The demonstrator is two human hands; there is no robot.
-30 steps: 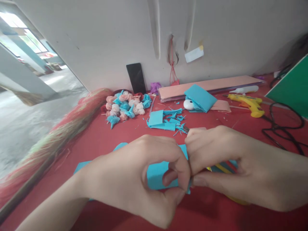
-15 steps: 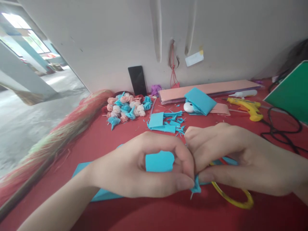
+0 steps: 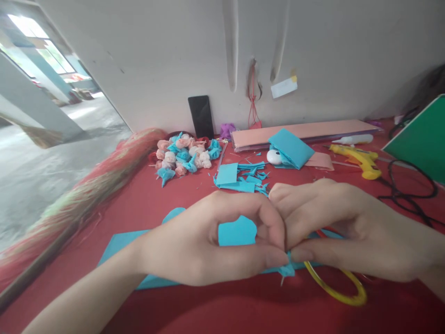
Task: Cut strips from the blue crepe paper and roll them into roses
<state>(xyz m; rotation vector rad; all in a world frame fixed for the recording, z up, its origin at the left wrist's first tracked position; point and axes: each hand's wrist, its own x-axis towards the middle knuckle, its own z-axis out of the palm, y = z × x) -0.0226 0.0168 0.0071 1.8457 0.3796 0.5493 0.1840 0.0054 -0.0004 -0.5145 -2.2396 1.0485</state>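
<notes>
Left hand (image 3: 205, 241) and right hand (image 3: 337, 220) pinch a small blue piece (image 3: 287, 270) above the blue sheet (image 3: 121, 242), apparently steadying it between fingertips.

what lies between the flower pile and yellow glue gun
Head view: mainly cut blue paper, a white round object, folded blue sheets and a pink strip.

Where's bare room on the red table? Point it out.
Red table lies bare on the near side of the left hand, left of the yellow loop, and between the flowers and blue sheets. It's crowded beyond the right hand: blue scraps, pink strips, glue gun.
</notes>
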